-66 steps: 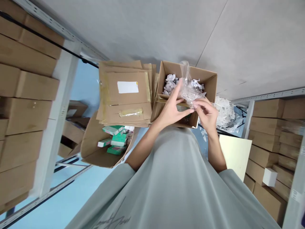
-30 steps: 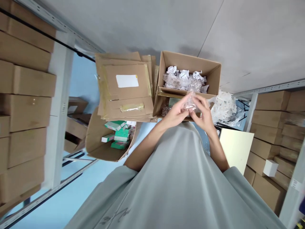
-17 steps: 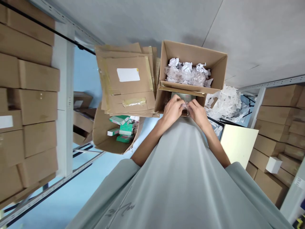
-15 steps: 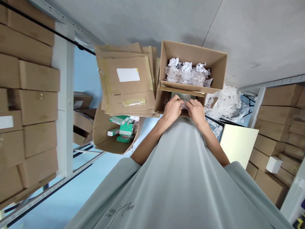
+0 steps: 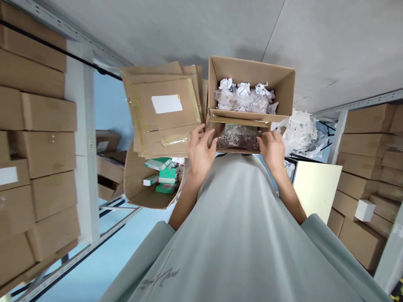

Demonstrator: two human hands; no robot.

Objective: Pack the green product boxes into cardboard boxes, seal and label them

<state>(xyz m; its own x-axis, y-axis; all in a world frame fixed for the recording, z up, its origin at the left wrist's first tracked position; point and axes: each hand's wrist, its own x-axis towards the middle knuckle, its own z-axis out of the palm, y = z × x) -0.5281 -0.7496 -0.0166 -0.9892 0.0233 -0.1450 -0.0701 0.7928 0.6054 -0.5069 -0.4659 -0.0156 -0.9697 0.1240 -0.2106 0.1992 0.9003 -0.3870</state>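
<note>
Close to my body stands a small open cardboard box (image 5: pixel 217 118) with crinkled clear plastic wrap (image 5: pixel 239 136) lying inside it. My left hand (image 5: pixel 200 153) is at the box's left edge, open, thumb and fingers apart and holding nothing. At the right edge is my right hand (image 5: pixel 273 150), its thumb near the wrap and its bent fingers spread away from it. Whether the right fingertips touch the box wall is hard to see. Directly behind sits a larger open box (image 5: pixel 252 67) with crumpled white paper (image 5: pixel 243 89) and more clear plastic wrap (image 5: pixel 233 102).
Flattened cardboard (image 5: pixel 166 121) is stacked at the left. Below it, an open carton (image 5: pixel 135 184) holds several green-and-white small boxes (image 5: pixel 168 173). Shredded white paper (image 5: pixel 302 132) and a pale yellow panel (image 5: pixel 316 188) are on the right. Shelves of cartons (image 5: pixel 50 151) flank both sides.
Both hands have come out of the small box and moved apart to its left and right edges. The clear plastic wrap inside is now exposed. The view has shifted slightly.
</note>
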